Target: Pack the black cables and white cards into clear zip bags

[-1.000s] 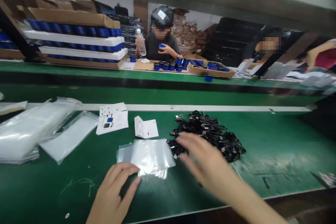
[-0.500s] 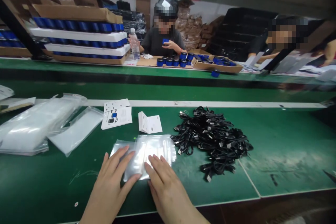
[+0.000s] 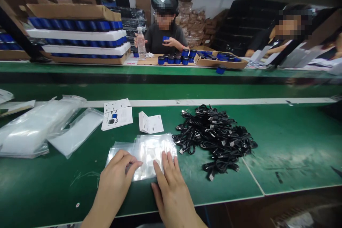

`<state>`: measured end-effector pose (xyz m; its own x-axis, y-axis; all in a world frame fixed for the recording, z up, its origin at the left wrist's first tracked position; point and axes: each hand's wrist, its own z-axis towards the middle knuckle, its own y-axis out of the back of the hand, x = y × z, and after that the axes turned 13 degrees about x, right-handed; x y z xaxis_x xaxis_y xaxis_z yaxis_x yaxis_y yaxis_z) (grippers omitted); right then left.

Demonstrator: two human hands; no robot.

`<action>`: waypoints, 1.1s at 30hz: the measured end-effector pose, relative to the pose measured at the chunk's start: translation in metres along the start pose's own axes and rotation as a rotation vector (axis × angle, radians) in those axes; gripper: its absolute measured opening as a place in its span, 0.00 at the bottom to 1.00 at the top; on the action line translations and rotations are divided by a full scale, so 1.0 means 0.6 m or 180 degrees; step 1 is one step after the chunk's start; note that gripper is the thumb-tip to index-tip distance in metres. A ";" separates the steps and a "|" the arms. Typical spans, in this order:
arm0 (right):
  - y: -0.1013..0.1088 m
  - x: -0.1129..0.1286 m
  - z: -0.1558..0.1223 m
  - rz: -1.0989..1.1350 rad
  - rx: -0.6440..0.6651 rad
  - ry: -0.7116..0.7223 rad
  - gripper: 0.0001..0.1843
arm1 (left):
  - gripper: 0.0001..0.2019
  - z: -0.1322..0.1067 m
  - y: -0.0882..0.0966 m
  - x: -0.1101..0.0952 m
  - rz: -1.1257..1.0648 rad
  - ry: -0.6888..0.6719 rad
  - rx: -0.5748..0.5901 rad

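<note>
Head view: left hand [image 3: 114, 172], fingers together, and right hand [image 3: 169, 185], fingers apart, lie flat on clear plastic bags [image 3: 145, 153]; black cable pile [image 3: 213, 137] just right of bags, open green bench [image 3: 288, 149] beyond pile.

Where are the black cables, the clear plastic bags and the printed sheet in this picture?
Black cables [image 3: 213, 137], head view, middle of the pile.
Clear plastic bags [image 3: 146, 145], head view, middle of the top bag.
Printed sheet [image 3: 117, 119], head view, sheet's middle.

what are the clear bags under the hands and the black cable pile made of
The clear bags look like thin, glossy plastic film, given their glare and see-through creases. The black cables seem to be matte, rubbery plastic, as they bend in loose coils.
</note>
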<state>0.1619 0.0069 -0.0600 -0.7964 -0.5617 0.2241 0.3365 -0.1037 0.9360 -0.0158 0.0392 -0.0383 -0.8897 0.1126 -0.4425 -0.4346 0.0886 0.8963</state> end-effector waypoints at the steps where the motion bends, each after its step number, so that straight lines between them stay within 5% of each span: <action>1: 0.000 0.002 0.003 0.0004 -0.0015 -0.0005 0.21 | 0.10 0.000 0.002 0.001 -0.0010 0.0010 0.0023; 14: 0.001 0.011 0.014 0.0034 -0.0137 -0.0084 0.19 | 0.12 0.002 0.010 0.016 -0.0271 0.0089 -0.0189; 19: 0.012 0.012 0.017 0.0248 -0.0324 -0.0042 0.16 | 0.12 -0.015 0.013 -0.009 -0.0250 0.0030 -0.0627; 23: 0.040 0.015 0.025 0.1181 -0.0681 -0.0363 0.10 | 0.09 -0.030 0.011 -0.041 -0.0061 -0.0261 -0.0978; 29: 0.061 0.003 0.044 0.3085 0.0379 -0.1217 0.07 | 0.07 -0.041 -0.001 -0.052 0.0030 -0.0651 -0.1037; 33: 0.059 -0.008 0.050 0.3827 0.0648 -0.1605 0.05 | 0.07 -0.050 -0.003 -0.049 -0.0178 -0.0768 -0.0883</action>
<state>0.1625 0.0305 -0.0198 -0.1693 0.1539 0.9735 0.9151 0.3912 0.0973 0.0071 0.0061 -0.0261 -0.8192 0.3480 -0.4558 -0.5325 -0.1667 0.8298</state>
